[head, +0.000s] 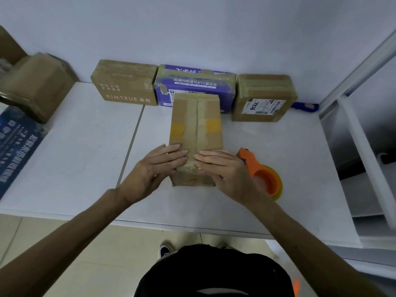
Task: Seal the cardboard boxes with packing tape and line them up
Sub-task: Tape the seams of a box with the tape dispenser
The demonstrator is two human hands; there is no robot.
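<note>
Smoothing tape over the near end of the box in front of me.

Both my left hand and right hand lie flat and straight-fingered, gripping nothing, fingertips almost meeting over the centre seam of the long brown cardboard box with yellow tape patches. It lies lengthwise on the white table, its far end up against the purple printed box, which sits between the brown KIMTRUE box and the brown box with a shipping label in a row at the wall. The orange tape dispenser rests just beside my right hand. I judge sealing is nearly done. Next I would take this box by its sides, turn it and set it in that row.
</note>
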